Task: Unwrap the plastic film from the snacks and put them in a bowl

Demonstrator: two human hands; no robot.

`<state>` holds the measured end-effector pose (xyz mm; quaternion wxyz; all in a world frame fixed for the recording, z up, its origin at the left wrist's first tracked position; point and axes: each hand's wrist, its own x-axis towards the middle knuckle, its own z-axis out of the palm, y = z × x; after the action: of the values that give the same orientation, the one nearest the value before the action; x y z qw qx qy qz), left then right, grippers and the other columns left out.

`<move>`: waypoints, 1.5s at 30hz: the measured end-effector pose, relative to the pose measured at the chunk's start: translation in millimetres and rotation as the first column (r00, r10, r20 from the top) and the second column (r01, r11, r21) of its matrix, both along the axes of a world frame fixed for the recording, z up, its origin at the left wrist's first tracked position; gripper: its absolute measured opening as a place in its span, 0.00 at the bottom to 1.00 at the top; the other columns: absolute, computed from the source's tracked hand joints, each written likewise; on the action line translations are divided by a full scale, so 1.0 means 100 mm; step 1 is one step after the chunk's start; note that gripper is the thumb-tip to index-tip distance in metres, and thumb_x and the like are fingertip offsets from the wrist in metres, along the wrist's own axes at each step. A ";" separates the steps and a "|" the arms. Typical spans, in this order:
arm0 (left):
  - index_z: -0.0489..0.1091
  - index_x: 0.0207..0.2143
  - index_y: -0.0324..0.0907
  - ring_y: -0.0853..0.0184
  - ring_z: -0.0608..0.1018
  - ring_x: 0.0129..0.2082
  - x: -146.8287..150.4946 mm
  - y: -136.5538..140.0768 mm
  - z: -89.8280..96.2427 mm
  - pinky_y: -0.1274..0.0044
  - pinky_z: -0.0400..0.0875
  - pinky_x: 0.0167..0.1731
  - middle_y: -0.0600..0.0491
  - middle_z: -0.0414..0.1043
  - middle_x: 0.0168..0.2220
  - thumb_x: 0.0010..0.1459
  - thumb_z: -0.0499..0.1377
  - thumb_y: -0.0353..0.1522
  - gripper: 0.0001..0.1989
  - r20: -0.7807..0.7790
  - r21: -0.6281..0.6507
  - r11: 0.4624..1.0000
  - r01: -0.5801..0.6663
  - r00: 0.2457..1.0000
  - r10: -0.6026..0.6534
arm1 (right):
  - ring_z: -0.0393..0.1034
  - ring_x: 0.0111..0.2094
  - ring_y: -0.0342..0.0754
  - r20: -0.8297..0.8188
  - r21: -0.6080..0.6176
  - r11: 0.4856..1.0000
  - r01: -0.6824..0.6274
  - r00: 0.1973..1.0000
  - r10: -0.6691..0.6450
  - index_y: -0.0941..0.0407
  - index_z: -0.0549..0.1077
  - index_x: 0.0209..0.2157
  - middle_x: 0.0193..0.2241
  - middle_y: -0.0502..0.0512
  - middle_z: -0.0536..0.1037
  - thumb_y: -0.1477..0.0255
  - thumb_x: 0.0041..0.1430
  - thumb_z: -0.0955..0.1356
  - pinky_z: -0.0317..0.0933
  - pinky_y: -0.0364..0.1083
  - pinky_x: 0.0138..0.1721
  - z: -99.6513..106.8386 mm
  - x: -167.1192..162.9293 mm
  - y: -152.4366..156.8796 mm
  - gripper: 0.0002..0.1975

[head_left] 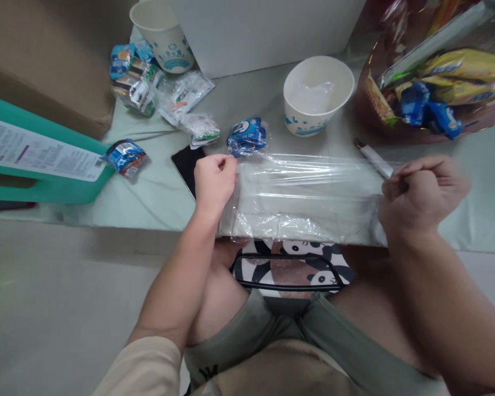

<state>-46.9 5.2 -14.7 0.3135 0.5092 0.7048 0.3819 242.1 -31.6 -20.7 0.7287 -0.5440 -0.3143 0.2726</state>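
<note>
left hand (216, 180), right hand (425, 190), clear plastic (305, 190) stretched between

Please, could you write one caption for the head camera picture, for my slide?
Left hand and right hand hold clear plastic stretched between them, with a paper cup and blue packet beyond.

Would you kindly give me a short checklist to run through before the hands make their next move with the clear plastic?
1. Left hand closed on the clear plastic: ok.
2. Right hand closed on its other end: ok.
3. Plastic spread between both hands: ok.
4. Nearer paper cup standing upright: ok.
5. Blue packet free of the plastic's edge: cannot tell; they meet in view.
</note>
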 end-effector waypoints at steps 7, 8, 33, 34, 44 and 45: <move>0.62 0.25 0.44 0.73 0.71 0.22 -0.01 0.05 0.15 0.82 0.66 0.22 0.56 0.63 0.22 0.64 0.58 0.39 0.15 0.427 -0.100 0.995 0.031 0.904 0.014 | 0.57 0.14 0.37 -0.121 -0.121 0.992 -0.032 0.992 0.018 0.56 0.67 0.16 0.13 0.46 0.65 0.77 0.29 0.63 0.46 0.36 0.13 -0.04 0.05 0.06 0.04; 0.60 0.25 0.44 0.72 0.72 0.23 -0.02 0.05 0.18 0.81 0.66 0.22 0.56 0.65 0.23 0.63 0.58 0.40 0.16 0.453 -0.120 0.992 0.047 0.891 0.013 | 0.59 0.16 0.38 -0.148 -0.133 0.990 -0.051 0.988 0.031 0.56 0.67 0.16 0.13 0.46 0.65 0.77 0.29 0.64 0.51 0.36 0.15 -0.05 0.05 0.07 0.04; 0.69 0.37 0.48 0.75 0.71 0.16 -0.12 0.00 0.13 0.83 0.64 0.17 0.61 0.68 0.19 0.60 0.66 0.41 0.10 0.465 0.043 0.995 0.091 0.880 -0.101 | 0.74 0.24 0.42 -0.090 -0.242 0.845 -0.477 0.878 0.470 0.48 0.71 0.47 0.34 0.46 0.81 0.73 0.35 0.77 0.69 0.43 0.26 -0.08 0.11 -0.07 0.32; 0.69 0.38 0.48 0.74 0.72 0.17 -0.14 0.01 0.13 0.82 0.66 0.18 0.61 0.69 0.20 0.60 0.66 0.44 0.13 0.494 0.060 0.993 0.099 0.861 -0.115 | 0.72 0.23 0.42 -0.073 -0.269 0.824 -0.500 0.863 0.500 0.49 0.72 0.47 0.31 0.45 0.80 0.73 0.36 0.78 0.69 0.43 0.26 -0.07 0.12 -0.09 0.32; 0.73 0.49 0.47 0.64 0.83 0.24 -0.30 -0.12 0.12 0.77 0.78 0.25 0.55 0.80 0.28 0.43 0.76 0.38 0.30 0.449 0.059 0.815 0.576 0.714 -0.537 | 0.63 0.22 0.37 -0.190 -0.105 0.940 -0.324 0.935 0.300 0.50 0.70 0.37 0.27 0.42 0.71 0.72 0.39 0.79 0.62 0.39 0.24 0.03 0.19 -0.04 0.23; 0.73 0.47 0.47 0.66 0.82 0.23 -0.28 -0.11 0.11 0.78 0.77 0.24 0.55 0.79 0.27 0.45 0.75 0.36 0.26 0.442 0.107 0.852 0.513 0.743 -0.503 | 0.65 0.24 0.37 -0.195 -0.109 0.931 -0.349 0.925 0.325 0.48 0.70 0.40 0.29 0.43 0.73 0.73 0.38 0.79 0.64 0.40 0.27 0.03 0.22 -0.06 0.26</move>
<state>-75.4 -5.5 -4.2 0.5665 0.5745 0.4501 0.3826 264.1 -37.8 -17.8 0.6549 -0.5062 -0.3184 0.4620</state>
